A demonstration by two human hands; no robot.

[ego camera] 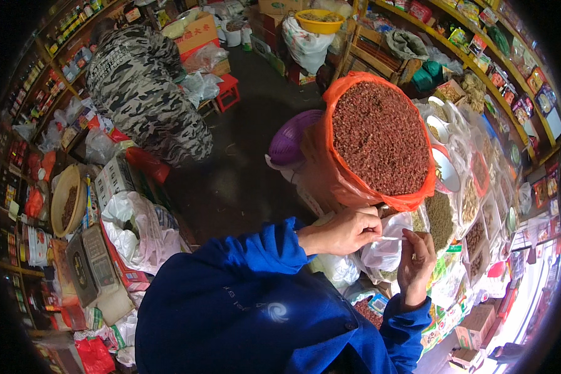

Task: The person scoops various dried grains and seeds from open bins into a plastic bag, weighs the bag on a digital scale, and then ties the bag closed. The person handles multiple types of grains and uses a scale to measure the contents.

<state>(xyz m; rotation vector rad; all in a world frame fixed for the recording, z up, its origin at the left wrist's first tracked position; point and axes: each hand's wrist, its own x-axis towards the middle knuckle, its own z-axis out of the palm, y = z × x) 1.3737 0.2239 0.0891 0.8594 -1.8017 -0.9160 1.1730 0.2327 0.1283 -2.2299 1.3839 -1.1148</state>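
My left hand [343, 232] pinches one end of a thin white strip [392, 238], which looks like twisted plastic. The other end sits between the thumb and fingers of my right hand [417, 262]. Just beneath the strip is a whitish translucent plastic bag [387, 255]; whether the strip is part of it I cannot tell. Beyond my hands stands a large container lined with an orange plastic bag [355, 198], heaped with dried reddish peppercorns [381, 138]. Below my right forearm, more reddish peppercorns [368, 312] show beside a card with a printed code [378, 303].
To the right, open bags and bowls of dried goods [442, 217] crowd a display. A purple plastic basket [292, 138] stands behind the container. A person in camouflage clothing [140, 89] bends over at the left. Scales [91, 262] and a white bag [135, 233] lie nearer left.
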